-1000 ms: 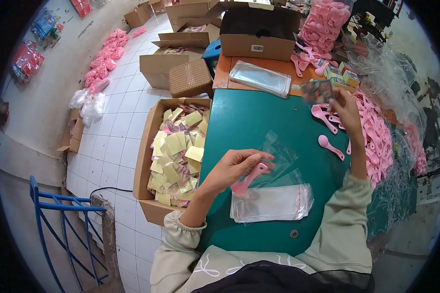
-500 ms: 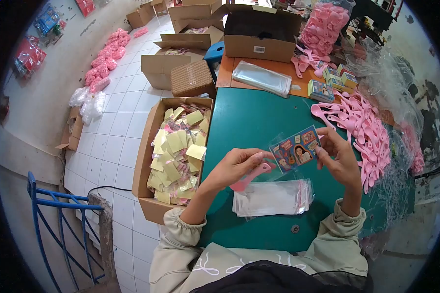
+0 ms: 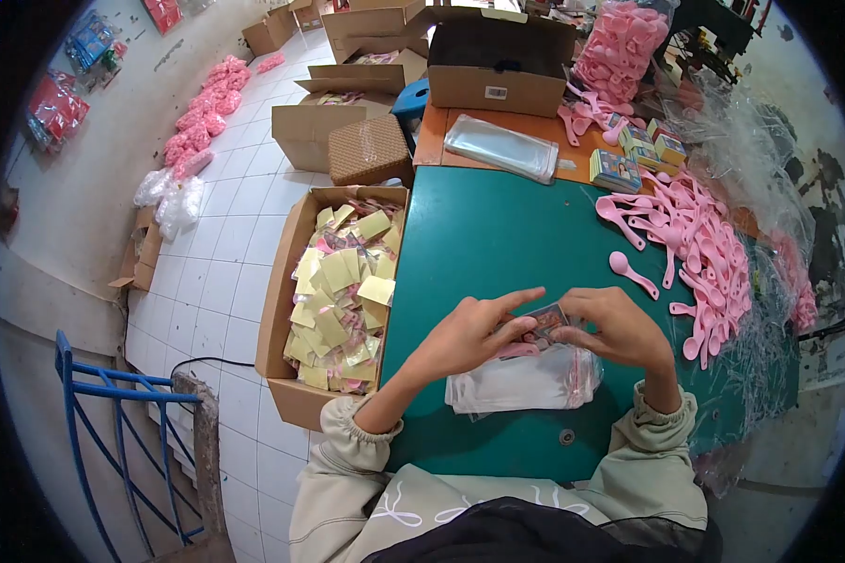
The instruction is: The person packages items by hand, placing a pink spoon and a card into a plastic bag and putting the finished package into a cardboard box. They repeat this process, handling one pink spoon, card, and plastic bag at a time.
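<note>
Right of and below the frame's center, the right hand (image 3: 615,324) pinches a picture card (image 3: 547,319), lower than moments ago, beside the left hand (image 3: 469,330), gripping a pink spoon (image 3: 516,350).

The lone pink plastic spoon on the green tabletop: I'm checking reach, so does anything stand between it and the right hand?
Nothing visible does: only bare green tabletop separates the right hand from the lone pink plastic spoon, though that hand holds a rectangular printed card.
</note>
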{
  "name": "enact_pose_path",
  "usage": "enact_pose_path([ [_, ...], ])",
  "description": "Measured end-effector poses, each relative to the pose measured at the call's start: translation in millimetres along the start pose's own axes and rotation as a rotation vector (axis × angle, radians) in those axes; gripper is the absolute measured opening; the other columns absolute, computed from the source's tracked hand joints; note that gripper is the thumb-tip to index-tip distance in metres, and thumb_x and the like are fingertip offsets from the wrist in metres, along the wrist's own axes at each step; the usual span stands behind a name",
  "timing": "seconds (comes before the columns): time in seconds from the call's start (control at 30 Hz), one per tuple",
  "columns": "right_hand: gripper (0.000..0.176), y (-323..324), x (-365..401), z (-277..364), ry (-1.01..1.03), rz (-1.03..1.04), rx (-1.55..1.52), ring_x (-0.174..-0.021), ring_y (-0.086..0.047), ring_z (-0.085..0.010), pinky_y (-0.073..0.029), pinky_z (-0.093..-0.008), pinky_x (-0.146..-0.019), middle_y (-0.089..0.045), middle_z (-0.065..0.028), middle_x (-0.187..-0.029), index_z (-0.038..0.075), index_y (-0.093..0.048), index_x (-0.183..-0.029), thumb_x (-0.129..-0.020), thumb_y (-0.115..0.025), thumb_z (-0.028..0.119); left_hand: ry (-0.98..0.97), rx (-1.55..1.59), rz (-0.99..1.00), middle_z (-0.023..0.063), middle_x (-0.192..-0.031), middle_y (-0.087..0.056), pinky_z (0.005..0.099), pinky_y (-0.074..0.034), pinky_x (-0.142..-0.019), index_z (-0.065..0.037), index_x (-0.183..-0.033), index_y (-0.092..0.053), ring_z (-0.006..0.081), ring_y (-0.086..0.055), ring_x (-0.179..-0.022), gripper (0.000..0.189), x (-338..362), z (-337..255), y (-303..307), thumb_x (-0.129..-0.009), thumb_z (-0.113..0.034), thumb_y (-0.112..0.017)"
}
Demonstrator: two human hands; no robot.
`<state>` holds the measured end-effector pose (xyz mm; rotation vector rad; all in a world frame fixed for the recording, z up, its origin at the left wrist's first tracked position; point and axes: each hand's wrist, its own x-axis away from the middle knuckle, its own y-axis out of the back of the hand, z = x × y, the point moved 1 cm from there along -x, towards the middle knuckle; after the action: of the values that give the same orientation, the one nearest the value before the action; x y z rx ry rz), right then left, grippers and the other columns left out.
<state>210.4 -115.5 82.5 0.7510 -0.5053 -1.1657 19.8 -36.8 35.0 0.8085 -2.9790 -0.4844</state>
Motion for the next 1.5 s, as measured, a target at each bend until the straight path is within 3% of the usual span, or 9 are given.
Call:
enact_pose_path([
  [0.13,0.014,-5,-3,-11,-0.016,-0.062,-0.194,-0.067,-0.06,-0.0256,-0.046,-0.0345,-0.062,-0.062,-0.0106,-0.072,0.001,-0.061,-0.085,-0.076,-0.067,0.01,-0.04,-0.213,-0.022,0.0161,-0.074,-0.066,0.0329,-0.05,-0.064,-0.011,-0.138,-0.033,0.0292,-0.064,-0.065,0.055,0,3,-4,-0.09,-0.028,-0.055],
  [0.23,0.013,-2,-3,-25,-0.141,-0.138,-0.249,-0.063,-0.056,-0.0149,-0.044,-0.0295,-0.059,-0.06,-0.0067,-0.067,0.0,-0.06,-0.08,-0.073,-0.069,0.006,0.03,-0.375,0.118,0.0138,-0.078,-0.067,0.0319,-0.051,-0.068,-0.013,-0.141,-0.027,0.023,-0.065,-0.069,0.066,2,5,17,-0.086,-0.028,-0.062],
  [0.4,0.02,13,-8,-28,-0.41,-0.189,-0.298,-0.066,-0.05,-0.006,-0.041,-0.0242,-0.056,-0.057,-0.0017,-0.065,0.001,-0.057,-0.073,-0.073,-0.073,0.011,0.039,0.111,0.006,0.0076,-0.092,-0.066,0.0276,-0.053,-0.07,-0.014,-0.141,-0.027,0.0126,-0.062,-0.082,0.073,11,37,36,-0.081,-0.013,-0.069],
  [0.5,0.022,9,-8,-39,-0.261,-0.114,-0.554,-0.062,-0.05,-0.0068,-0.04,-0.0239,-0.055,-0.056,-0.0012,-0.064,0.0,-0.057,-0.074,-0.074,-0.074,0.014,0.117,0.258,-0.015,0.0086,-0.092,-0.066,0.0249,-0.052,-0.07,-0.013,-0.142,-0.024,0.011,-0.061,-0.082,0.073,12,35,37,-0.082,-0.009,-0.067],
  [0.6,0.023,14,-7,-29,-0.381,-0.099,-0.764,-0.058,-0.049,-0.0075,-0.04,-0.0235,-0.053,-0.055,0.0,-0.065,-0.001,-0.058,-0.074,-0.073,-0.075,0.016,0.107,0.338,-0.037,0.0086,-0.092,-0.066,0.0222,-0.05,-0.069,-0.014,-0.143,-0.022,0.009,-0.06,-0.081,0.075,12,38,35,-0.083,-0.006,-0.066],
  [0.87,0.017,0,-12,-52,-0.292,-0.234,-0.631,-0.061,-0.051,-0.0052,-0.04,-0.0204,-0.053,-0.057,-0.0003,-0.065,0.0,-0.061,-0.077,-0.074,-0.074,0.011,0.026,0.447,-0.058,0.0084,-0.089,-0.067,0.0228,-0.05,-0.065,-0.013,-0.142,-0.025,0.0084,-0.06,-0.075,0.069,11,44,33,-0.085,-0.007,-0.064],
  [1.0,0.017,-5,-13,-47,-0.196,-0.497,-0.325,-0.065,-0.056,-0.0088,-0.044,-0.0226,-0.056,-0.059,-0.0037,-0.07,0.001,-0.062,-0.084,-0.074,-0.072,0.01,0.106,0.178,-0.259,0.0138,-0.097,-0.065,0.0261,-0.052,-0.073,-0.013,-0.144,-0.016,0.0162,-0.064,-0.088,0.066,5,55,24,-0.09,-0.011,-0.056],
  [1.23,0.037,-36,-28,-26,0.063,-0.154,0.031,-0.097,-0.056,-0.0317,-0.047,-0.0367,-0.083,-0.052,-0.0127,-0.114,0.005,-0.058,-0.106,-0.073,-0.071,0.015,0.399,0.734,-0.067,0.0197,-0.102,-0.062,0.0344,-0.055,-0.076,-0.013,-0.144,0.001,0.0232,-0.065,-0.091,0.062,8,58,0,-0.097,-0.013,-0.041],
  [1.5,0.021,-72,-34,-32,-0.005,-0.15,-0.019,-0.089,-0.053,-0.029,-0.046,-0.0371,-0.075,-0.052,-0.0126,-0.093,0.003,-0.056,-0.091,-0.077,-0.066,0.013,0.312,0.595,-0.017,0.0187,-0.104,-0.06,0.0339,-0.051,-0.084,-0.013,-0.145,-0.005,0.0219,-0.062,-0.096,0.057,13,66,-3,-0.098,-0.01,-0.036],
])
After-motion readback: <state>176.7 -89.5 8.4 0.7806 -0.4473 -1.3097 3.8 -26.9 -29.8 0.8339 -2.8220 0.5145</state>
